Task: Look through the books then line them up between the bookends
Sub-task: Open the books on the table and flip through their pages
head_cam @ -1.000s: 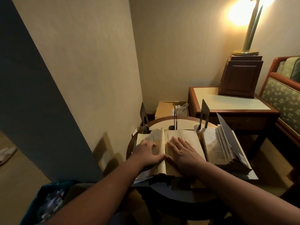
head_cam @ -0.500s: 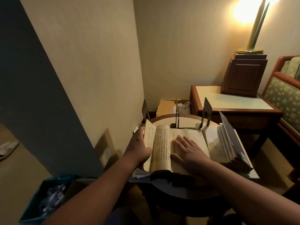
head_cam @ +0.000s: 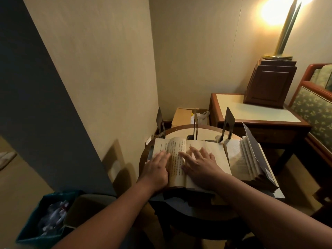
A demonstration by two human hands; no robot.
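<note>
From the head camera, looking down, an open book (head_cam: 186, 159) is lying flat on a small round table (head_cam: 181, 131) that is standing in the corner of the room. The left hand (head_cam: 157, 170) is resting on the left page with the fingers stretched out and close together, palm down, not gripping anything. The right hand (head_cam: 202, 165) is lying on the right page with its fingers spread wide, also flat and pressing on the paper, holding nothing closed inside it. Between the two hands the printed columns of the middle page are showing.

Just beside this book, on its right, a second book (head_cam: 242, 159) is lying open with its pages fanning upward and its dark cover (head_cam: 255, 150) standing tilted. Under both books some dark volumes are lying, but I cannot tell how many.

Behind the books, three metal bookends are standing upright on the far part of the table: the left bookend (head_cam: 160, 123), the middle bookend (head_cam: 195, 125) and the right bookend (head_cam: 227, 124). No book is standing between them.

Behind the table a cardboard box (head_cam: 181, 116) is sitting on the floor. To the right a wooden side table (head_cam: 255, 112) is carrying a dark wooden box (head_cam: 269, 83) with a shining lamp (head_cam: 285, 27) on top.
</note>
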